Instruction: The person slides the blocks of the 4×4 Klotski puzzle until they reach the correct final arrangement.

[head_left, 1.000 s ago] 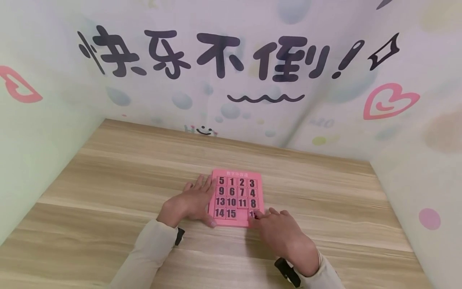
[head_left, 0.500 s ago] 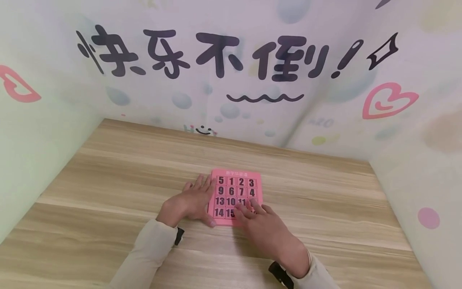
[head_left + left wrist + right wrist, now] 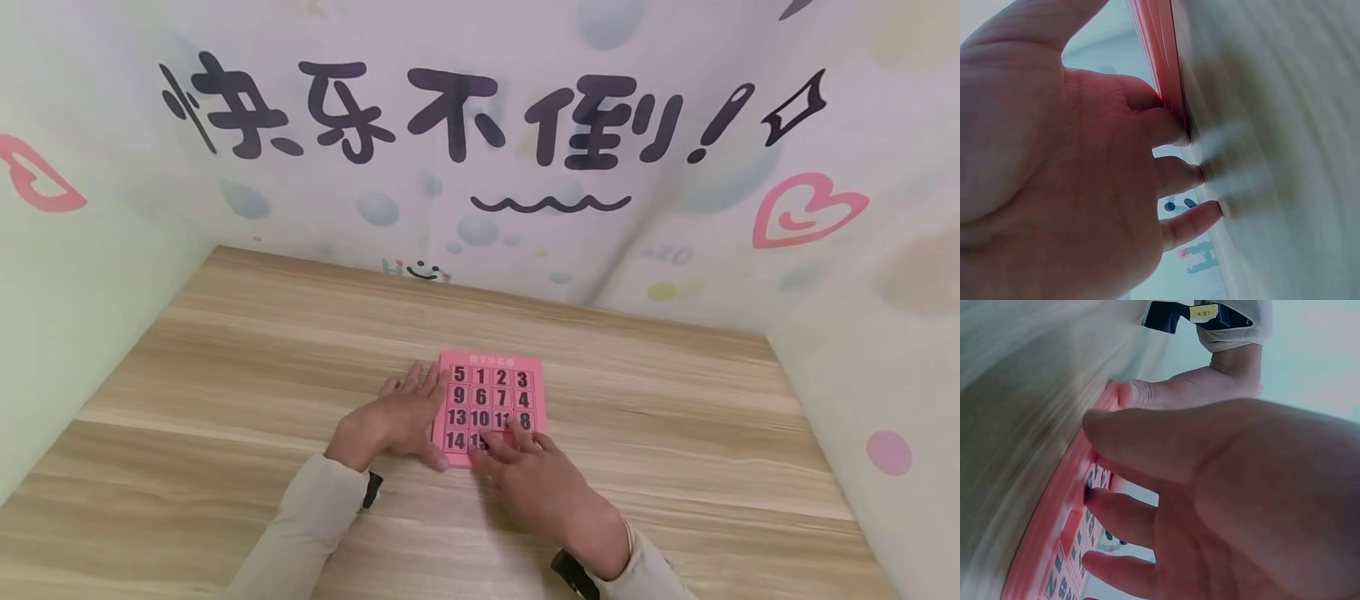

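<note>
A pink number slide puzzle [image 3: 529,364] lies flat on the wooden table. My left hand [image 3: 396,421] rests along its left side, fingers spread and thumb at the near left corner. In the left wrist view, several fingertips [image 3: 1194,219] touch the table beside the puzzle's edge [image 3: 1169,56]. Over the bottom row reaches my right hand [image 3: 547,487], its fingertips on the tile marked 15 [image 3: 475,441]. The right wrist view shows a bare slot [image 3: 1071,529] between these fingers and the 12 tile [image 3: 1058,564]. Part of the bottom row is hidden from the head view.
The wooden tabletop [image 3: 247,350] runs back to a printed wall [image 3: 465,233] with large dark characters and bubbles. Pale side walls stand left and right. A dark wrist strap [image 3: 574,575] shows at the right sleeve.
My right hand has moved left from the bottom right tile onto the 15 tile, uncovering the 8 tile. My left hand stays at the puzzle's left side.
</note>
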### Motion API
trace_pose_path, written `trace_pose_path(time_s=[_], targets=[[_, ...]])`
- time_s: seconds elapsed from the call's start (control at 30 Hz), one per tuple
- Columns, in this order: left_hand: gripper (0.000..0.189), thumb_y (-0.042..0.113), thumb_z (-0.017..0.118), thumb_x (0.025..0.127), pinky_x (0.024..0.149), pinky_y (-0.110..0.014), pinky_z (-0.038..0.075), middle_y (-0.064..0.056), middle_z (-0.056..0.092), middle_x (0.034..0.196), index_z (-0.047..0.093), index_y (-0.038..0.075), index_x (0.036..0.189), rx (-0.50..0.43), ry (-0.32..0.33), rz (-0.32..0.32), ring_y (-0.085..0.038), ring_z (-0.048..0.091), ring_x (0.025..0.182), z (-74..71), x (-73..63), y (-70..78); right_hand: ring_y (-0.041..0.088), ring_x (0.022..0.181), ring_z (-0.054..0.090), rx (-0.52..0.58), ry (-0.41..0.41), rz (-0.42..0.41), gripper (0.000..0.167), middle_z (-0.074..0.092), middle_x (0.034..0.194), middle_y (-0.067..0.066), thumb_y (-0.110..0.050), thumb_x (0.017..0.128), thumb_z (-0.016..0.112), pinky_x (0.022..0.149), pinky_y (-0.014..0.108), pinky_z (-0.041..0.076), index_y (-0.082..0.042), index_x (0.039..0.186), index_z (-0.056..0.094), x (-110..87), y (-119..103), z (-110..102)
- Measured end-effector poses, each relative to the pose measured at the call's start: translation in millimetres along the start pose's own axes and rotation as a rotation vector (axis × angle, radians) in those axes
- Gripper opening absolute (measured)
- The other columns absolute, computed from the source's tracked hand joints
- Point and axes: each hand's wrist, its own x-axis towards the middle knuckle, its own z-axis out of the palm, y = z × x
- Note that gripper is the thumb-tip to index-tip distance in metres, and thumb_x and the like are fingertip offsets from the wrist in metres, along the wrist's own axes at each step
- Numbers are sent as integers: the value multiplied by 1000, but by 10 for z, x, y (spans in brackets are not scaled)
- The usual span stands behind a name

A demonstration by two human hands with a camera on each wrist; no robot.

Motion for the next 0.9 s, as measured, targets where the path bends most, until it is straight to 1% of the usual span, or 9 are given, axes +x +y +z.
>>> trace_pose_path(time_s=[0.23,0.4,0.67,0.9], targets=[[122,43,86,72,123,-56,2,-17,1,166,10,1,158,-7,2,-1,-38,-6,153,10,3,-9,35,144,38,46,-46,25,45,44,154,-1,-34,101,52,112,55,39,-32,147,49,-11,17,-15],[122,42,86,72,123,-56,2,-17,1,165,10,0,158,-9,5,4,-38,-6,152,12,4,-13,35,143,39,54,-72,35,46,45,154,-1,-35,101,53,110,56,40,-32,147,50,-25,37,-40],[122,41,85,72,122,-57,2,-19,-2,165,8,-1,158,-19,6,16,-39,-7,152,15,8,-18,36,143,39,102,-94,68,43,46,153,0,-34,102,50,111,58,38,-29,145,52,-69,76,-80],[122,40,85,73,122,-57,1,-19,-2,165,7,0,158,-23,2,11,-39,-8,152,9,4,-14,38,141,40,103,-99,62,43,46,153,1,-33,102,51,109,58,40,-28,145,52,-86,102,-105]])
